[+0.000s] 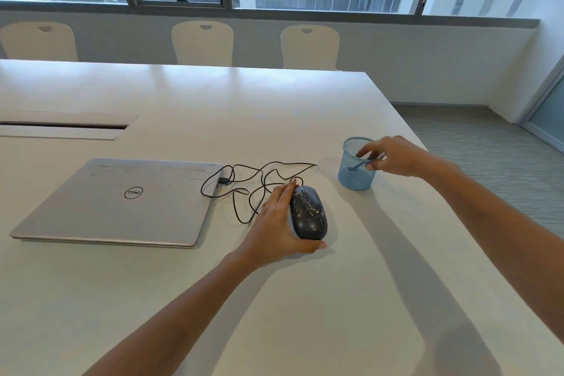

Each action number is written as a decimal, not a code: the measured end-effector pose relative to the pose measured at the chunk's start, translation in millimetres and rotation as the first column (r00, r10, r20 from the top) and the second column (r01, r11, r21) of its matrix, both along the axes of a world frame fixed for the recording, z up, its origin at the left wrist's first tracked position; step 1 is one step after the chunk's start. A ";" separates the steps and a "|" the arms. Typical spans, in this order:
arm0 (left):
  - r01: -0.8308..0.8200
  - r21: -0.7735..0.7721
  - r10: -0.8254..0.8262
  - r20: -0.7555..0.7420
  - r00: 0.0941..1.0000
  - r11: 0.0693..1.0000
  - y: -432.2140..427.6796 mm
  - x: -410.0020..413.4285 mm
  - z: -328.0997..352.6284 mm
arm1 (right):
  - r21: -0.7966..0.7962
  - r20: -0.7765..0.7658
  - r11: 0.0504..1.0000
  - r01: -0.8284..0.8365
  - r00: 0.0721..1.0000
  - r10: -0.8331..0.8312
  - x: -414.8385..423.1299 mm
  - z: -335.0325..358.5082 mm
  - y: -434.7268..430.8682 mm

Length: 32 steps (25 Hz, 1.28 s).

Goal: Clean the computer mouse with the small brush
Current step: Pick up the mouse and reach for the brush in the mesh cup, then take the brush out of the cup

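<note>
A dark computer mouse point(309, 213) speckled with pale dirt lies on the white table point(274, 101). My left hand point(279, 220) holds it, fingers along its left side and thumb curled round its near end. Its black cable point(262, 175) loops toward the laptop. To the right stands a blue mesh cup point(356, 175). My right hand point(393, 157) reaches over the cup's rim and pinches the end of a thin dark handle, the small brush point(360, 165), which leans inside the cup. Its bristles are hidden by the mesh.
A closed silver laptop point(119, 201) lies to the left of the mouse. A cable slot point(61, 127) is set in the table at far left. Three white chairs point(203, 43) stand behind the table. The table's right edge drops to grey carpet.
</note>
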State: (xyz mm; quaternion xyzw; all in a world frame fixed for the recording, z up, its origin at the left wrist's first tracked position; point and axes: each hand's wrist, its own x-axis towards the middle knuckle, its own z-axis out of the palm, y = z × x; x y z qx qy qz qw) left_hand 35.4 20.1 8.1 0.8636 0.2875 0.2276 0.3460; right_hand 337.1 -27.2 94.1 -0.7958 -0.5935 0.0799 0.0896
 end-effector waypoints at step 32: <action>0.074 0.069 -0.078 0.062 0.995 0.995 -51.3 -15.0 6.8 | 0.598 -0.362 0.722 0.348 0.921 -0.144 -39.8 61.7 -118.5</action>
